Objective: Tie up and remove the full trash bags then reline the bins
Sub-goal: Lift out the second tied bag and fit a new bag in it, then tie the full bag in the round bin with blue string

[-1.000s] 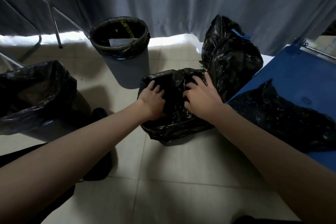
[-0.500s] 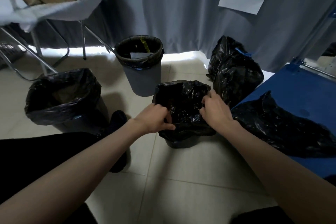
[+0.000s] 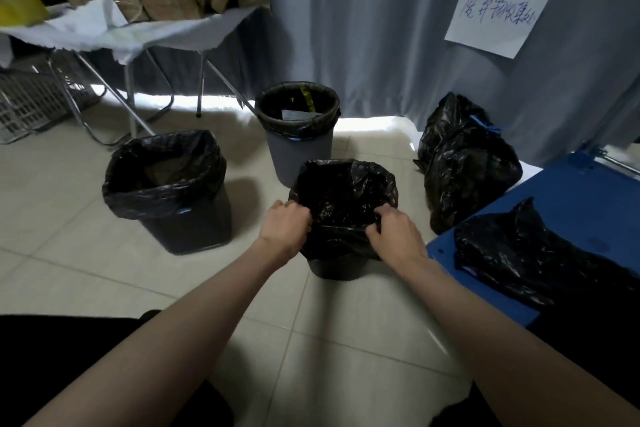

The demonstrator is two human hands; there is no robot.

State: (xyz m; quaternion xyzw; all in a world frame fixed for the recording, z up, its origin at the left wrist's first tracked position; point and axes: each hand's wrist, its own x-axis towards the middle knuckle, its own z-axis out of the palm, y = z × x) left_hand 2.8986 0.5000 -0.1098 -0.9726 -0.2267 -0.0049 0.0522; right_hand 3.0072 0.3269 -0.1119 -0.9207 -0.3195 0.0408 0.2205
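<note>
A small dark bin (image 3: pixel 337 269) stands on the floor straight ahead, with a black bag liner (image 3: pixel 346 191) draped over its mouth. My left hand (image 3: pixel 285 224) grips the liner's near left rim. My right hand (image 3: pixel 394 230) grips its near right rim. A second bin with a black liner (image 3: pixel 166 184) stands to the left. A grey bin (image 3: pixel 299 152) with a liner folded over its rim stands behind. A tied full black bag (image 3: pixel 464 163) with a blue drawstring sits at the right by the curtain.
A blue platform (image 3: pixel 568 204) at the right carries a loose black bag (image 3: pixel 533 253). A folding table (image 3: pixel 166 31) with cardboard parcels stands at the back left. A grey curtain (image 3: pixel 363 28) with a paper sign (image 3: pixel 497 19) closes the back. My dark-clothed legs are at the bottom.
My view rose and pulled back. My hands went from pressing down inside the bag to gripping its rim at both near sides; the liner now lies opened over the bin.
</note>
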